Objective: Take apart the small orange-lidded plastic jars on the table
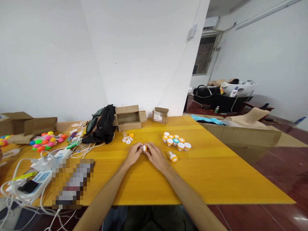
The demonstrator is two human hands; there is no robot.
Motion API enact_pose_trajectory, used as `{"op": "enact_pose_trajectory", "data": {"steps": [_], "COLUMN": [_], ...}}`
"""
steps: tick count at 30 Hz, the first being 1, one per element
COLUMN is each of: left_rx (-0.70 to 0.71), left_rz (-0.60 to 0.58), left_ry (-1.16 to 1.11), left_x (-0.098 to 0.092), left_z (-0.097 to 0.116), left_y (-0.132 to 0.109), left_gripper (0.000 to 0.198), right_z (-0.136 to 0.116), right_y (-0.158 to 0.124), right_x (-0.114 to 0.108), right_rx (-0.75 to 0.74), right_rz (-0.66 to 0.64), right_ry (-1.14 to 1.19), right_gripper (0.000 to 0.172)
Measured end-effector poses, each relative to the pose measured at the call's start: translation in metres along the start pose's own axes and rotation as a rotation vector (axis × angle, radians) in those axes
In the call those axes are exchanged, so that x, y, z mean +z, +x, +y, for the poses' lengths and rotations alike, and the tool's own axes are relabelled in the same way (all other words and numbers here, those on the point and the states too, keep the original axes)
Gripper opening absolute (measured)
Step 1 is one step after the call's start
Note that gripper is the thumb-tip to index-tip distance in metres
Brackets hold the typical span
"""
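Observation:
Over the middle of the wooden table [216,179], my left hand [133,154] and my right hand [156,156] meet at a small container with a white-and-orange cap [144,148]. The fingers of both hands are closed around it and hide most of its body. Just right of my right hand, a similar clear container with an orange-and-white cap [173,158] lies on its side. Farther back stands a cluster of several such clear containers [176,140] with white, orange and teal caps. Beyond my left hand are small white loose parts [128,141], an orange cap [131,135] and a clear amber cup [124,134].
Along the wall are an open cardboard box [128,120], a smaller box [159,115] and a black bag [102,125]. To the left lie colourful balls [47,141], a power strip [40,183] with tangled white cables, and a blurred-out device [75,181].

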State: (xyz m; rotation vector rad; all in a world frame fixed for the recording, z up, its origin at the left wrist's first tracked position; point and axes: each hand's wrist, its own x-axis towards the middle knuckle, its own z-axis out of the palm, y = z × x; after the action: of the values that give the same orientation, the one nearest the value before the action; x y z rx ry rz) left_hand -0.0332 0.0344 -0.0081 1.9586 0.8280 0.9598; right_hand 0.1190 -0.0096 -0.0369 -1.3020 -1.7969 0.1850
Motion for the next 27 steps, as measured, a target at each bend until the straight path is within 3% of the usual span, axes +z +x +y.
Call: {"op": "enact_pose_trajectory", "data": {"steps": [22, 27], "left_rx": [0.008, -0.016], "left_rz": [-0.001, 0.046], "left_ry": [-0.083, -0.085], "left_x": [-0.0037, -0.0037], "left_z": [0.0002, -0.0025], "left_y": [0.0024, 0.0028], "left_gripper": [0.034, 0.034], "right_z": [-0.0021, -0.0025], "right_y": [0.0021, 0.0034], "right_x": [-0.0074, -0.0060], "right_rx": [-0.015, 0.021], "right_rz": [-0.011, 0.006], "right_ry": [0.178, 0.194], "right_gripper": [0.031, 0.029]}}
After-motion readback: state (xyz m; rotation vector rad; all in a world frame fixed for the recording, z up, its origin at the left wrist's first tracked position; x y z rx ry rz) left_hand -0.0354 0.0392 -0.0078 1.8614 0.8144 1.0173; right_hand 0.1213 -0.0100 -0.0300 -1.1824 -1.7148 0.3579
